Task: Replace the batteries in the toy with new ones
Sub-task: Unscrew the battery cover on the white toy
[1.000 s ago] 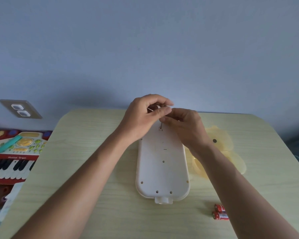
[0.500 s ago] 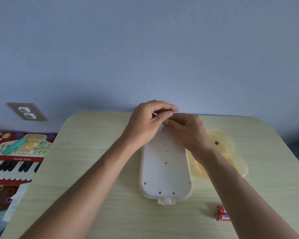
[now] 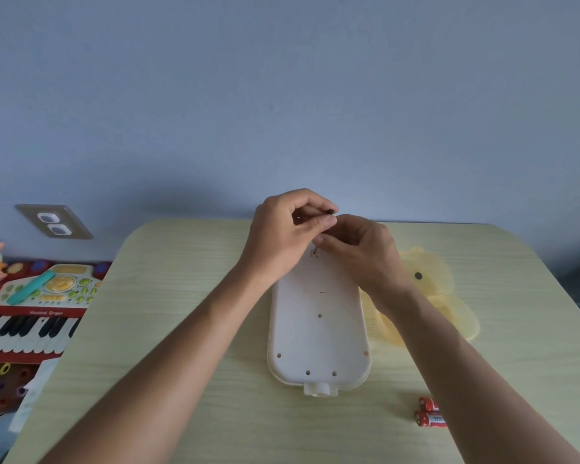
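The white oblong toy lies underside up in the middle of the table, with small screw holes across its back. A pale yellow duck-shaped part sticks out from under its right side. Both hands meet at the toy's far end. My left hand pinches a small thin dark-tipped object between thumb and forefinger. My right hand has its fingers curled down onto the toy's far end; what they hold is hidden. Two red batteries lie near the front right, partly behind my right forearm.
The light wood-grain table stands against a blue wall with a socket plate. Off the table's left edge sit a red toy keyboard and other toys.
Both hands have stayed at the toy's far end. My left fingers have risen slightly, and a dark tip now shows between them. The view has shifted a little.
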Motion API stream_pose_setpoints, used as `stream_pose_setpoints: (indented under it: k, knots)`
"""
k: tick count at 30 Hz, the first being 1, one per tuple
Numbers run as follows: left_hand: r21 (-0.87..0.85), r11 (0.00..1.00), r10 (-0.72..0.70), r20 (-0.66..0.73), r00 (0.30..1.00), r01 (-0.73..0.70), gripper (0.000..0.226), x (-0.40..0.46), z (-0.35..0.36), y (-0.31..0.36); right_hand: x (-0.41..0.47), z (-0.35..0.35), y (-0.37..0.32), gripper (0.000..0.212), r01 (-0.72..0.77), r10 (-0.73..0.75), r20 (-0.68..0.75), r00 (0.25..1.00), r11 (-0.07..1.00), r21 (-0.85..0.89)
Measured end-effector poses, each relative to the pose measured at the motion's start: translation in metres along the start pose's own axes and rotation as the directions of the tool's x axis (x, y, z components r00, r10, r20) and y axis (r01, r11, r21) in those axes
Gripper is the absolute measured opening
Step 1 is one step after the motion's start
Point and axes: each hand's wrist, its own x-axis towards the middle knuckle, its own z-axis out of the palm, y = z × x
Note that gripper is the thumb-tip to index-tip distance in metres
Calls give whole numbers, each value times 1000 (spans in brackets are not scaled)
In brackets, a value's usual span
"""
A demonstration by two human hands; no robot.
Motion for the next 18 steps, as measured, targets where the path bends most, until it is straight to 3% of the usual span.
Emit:
stream_pose_setpoints:
  k: [4,9,14,18]
  knots:
    - [59,998,7,-4,1000,-7,18,-1,7,4,1,1,0,18,-28,26,-102,994,999,-15]
    - [213,977,-1,-22,1000,6,29,-19,0,-3,-2,2,-5,11,-51,52,-80,995,999,9]
    - [545,835,-114,36,993,76,43,-45,-1,-15,-3,-8,-14,7,-51,60,-145,988,997,65]
    - [635,772,-102,69,992,35,44,-51,3,-18,-7,-12,-11,3,-151,151,-134,979,988,8]
